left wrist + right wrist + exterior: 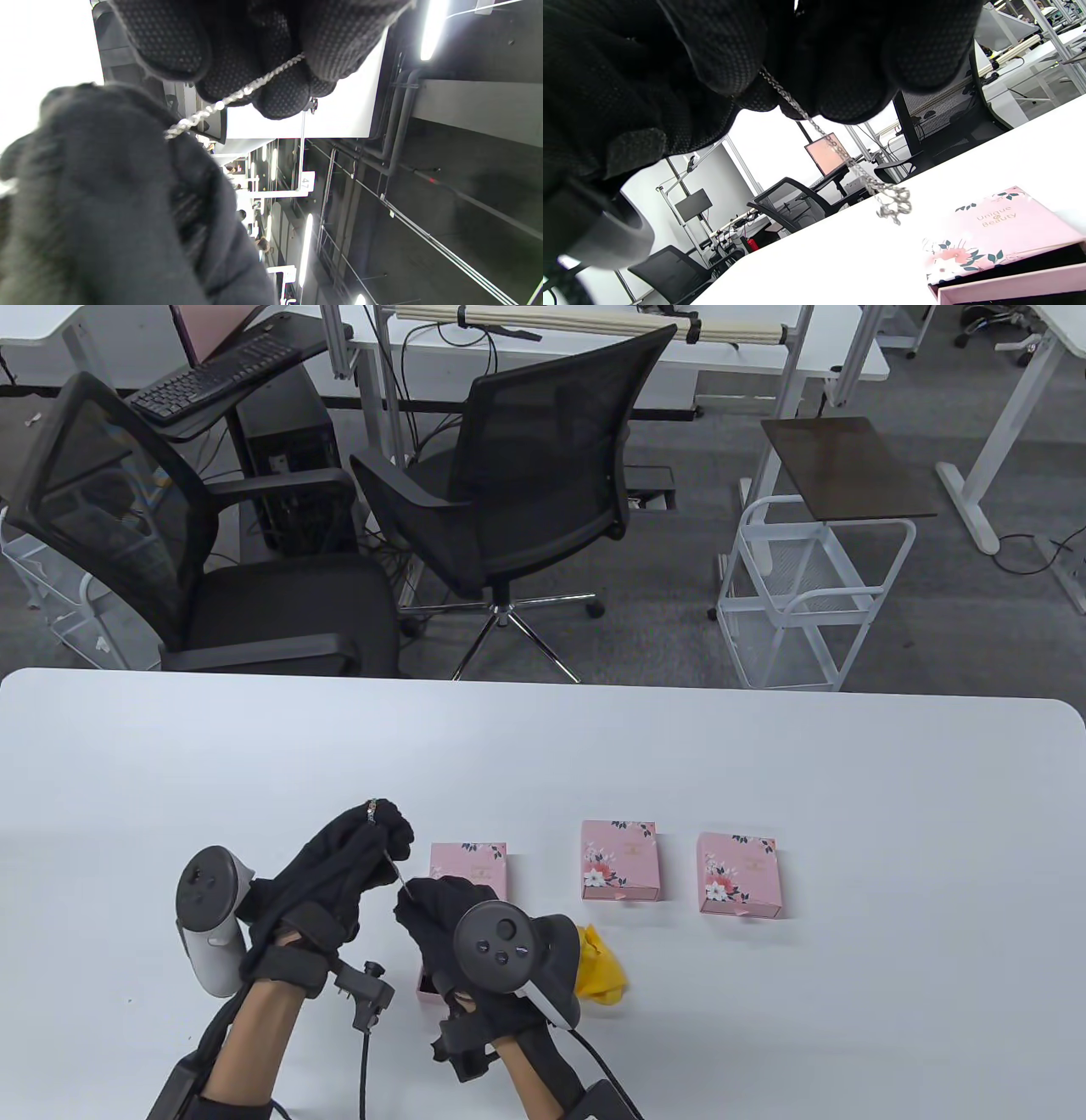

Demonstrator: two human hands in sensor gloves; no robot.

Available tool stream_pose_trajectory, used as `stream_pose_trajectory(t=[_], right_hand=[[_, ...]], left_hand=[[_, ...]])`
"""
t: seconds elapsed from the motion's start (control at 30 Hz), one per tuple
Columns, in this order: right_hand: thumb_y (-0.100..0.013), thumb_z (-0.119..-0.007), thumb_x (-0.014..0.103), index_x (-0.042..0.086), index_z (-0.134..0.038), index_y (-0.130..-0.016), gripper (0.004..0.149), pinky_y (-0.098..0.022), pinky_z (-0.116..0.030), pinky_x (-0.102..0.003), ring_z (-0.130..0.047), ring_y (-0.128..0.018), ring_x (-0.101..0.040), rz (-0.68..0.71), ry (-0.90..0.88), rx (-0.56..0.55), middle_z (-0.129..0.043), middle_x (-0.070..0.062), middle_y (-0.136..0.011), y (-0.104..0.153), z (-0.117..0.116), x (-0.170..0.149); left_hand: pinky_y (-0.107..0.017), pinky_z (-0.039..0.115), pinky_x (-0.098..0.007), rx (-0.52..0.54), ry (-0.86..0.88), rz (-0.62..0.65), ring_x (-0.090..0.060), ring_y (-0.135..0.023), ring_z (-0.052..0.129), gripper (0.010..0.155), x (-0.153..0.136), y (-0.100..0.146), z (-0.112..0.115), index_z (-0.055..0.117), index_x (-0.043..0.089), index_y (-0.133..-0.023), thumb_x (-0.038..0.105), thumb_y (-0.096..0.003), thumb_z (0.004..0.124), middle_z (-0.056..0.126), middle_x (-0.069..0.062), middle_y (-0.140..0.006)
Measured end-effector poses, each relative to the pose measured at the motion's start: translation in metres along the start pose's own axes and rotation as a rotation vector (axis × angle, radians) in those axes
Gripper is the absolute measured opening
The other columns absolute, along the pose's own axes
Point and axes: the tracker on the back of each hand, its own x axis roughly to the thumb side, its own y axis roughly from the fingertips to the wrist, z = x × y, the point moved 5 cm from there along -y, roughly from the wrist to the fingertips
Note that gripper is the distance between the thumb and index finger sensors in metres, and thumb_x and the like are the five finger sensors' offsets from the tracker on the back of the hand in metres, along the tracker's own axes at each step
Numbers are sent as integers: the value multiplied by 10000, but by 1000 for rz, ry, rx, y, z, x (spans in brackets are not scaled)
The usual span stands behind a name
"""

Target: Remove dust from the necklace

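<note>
You hold the chain (389,865) tight between both hands.
Your left hand (339,874) pinches one end, your right hand (441,925) pinches the other, above the worktop (764,1027) by a pink box (468,865).

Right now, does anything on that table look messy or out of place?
Mostly tidy. Two pink boxes sit shut in a row, but the third pink box near the hands has its drawer pulled open, and a yellow cloth lies crumpled by the right hand.

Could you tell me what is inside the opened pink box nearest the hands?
The opened pink box shows only a dark gap above its pulled-out drawer; the contents are hidden. In the table view the right hand covers the drawer.
</note>
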Motion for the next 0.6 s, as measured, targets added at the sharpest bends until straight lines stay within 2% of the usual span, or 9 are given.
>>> stream_pose_trajectory(t=[0.27, 0.6], right_hand=[[-609, -806, 312, 131, -838, -903, 347, -527, -785, -515, -924, -627, -385, 1, 23, 47, -899, -187, -823, -1, -11, 0], [-606, -807, 311, 129, -844, -898, 346, -517, -792, -507, -931, -606, -373, -18, 11, 86, -912, -173, -798, -2, -20, -6]], left_hand=[[-533, 849, -437, 154, -150, 87, -226, -745, 958, 386, 18, 7, -22, 896, 251, -921, 412, -577, 832, 1030, 13, -805], [-513, 859, -434, 204, -180, 123, -225, -721, 975, 386, 26, 10, -30, 925, 267, -891, 451, -568, 821, 1051, 11, -778]])
